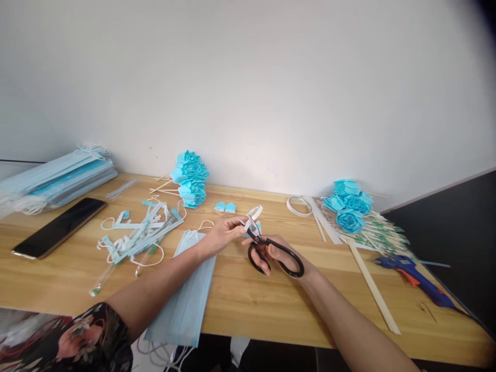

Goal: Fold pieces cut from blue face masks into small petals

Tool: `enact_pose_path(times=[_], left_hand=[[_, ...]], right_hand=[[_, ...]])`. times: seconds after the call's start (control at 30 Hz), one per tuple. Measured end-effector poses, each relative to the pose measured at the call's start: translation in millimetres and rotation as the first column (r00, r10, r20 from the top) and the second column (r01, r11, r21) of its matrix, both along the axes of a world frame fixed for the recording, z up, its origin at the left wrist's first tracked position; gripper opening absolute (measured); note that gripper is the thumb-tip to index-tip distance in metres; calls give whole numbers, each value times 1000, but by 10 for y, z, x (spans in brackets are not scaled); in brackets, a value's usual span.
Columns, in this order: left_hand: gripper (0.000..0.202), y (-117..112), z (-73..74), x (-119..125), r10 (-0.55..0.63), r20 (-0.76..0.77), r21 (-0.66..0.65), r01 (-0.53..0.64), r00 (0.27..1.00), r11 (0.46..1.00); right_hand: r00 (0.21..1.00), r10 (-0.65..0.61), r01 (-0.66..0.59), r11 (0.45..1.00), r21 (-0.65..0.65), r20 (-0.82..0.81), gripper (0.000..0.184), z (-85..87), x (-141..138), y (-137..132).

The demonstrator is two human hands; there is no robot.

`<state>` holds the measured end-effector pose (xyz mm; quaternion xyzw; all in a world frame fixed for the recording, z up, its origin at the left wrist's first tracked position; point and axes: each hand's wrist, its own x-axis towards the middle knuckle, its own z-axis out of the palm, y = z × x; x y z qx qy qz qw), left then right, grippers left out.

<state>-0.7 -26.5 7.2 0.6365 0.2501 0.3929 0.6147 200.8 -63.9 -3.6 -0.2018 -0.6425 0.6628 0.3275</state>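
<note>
A thin white strip is pinched in the fingertips of my left hand, just above the middle of the table. My right hand grips black-handled scissors, fingers through the loops, with the blades pointing up and left at the strip. A small light-blue piece shows partly behind the blades; whether it is joined to the strip I cannot tell. Under my left forearm lies a blue pleated face mask, reaching over the table's front edge. Two small blue cut pieces rest behind my hands.
Mask scraps and ear loops lie left, near a phone and stacked masks. Blue paper-like flowers stand at the back; more flowers lie right, beside a tape roll, a wooden strip and a blue glue gun.
</note>
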Motion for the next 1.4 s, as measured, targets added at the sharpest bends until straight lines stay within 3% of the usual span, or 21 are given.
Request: enact_pose_path(times=[0.63,0.87,1.2,1.4], left_hand=[[38,7,17,14,-89,53,-4,89,995,996],[45,4,27,18,-108,33,-22,109,994,994],[38,23,-25,-16,-70,-31,81,72,997,994],[39,-7,52,-10,-24,-64,99,30,998,995]], right_hand=[[999,7,-8,1000,21,37,61,37,0,-11],[999,9,-9,1000,8,35,62,10,12,-8],[1000,-31,31,999,-37,5,54,15,35,-9],[996,-73,72,997,-39,-41,51,-6,28,-19]])
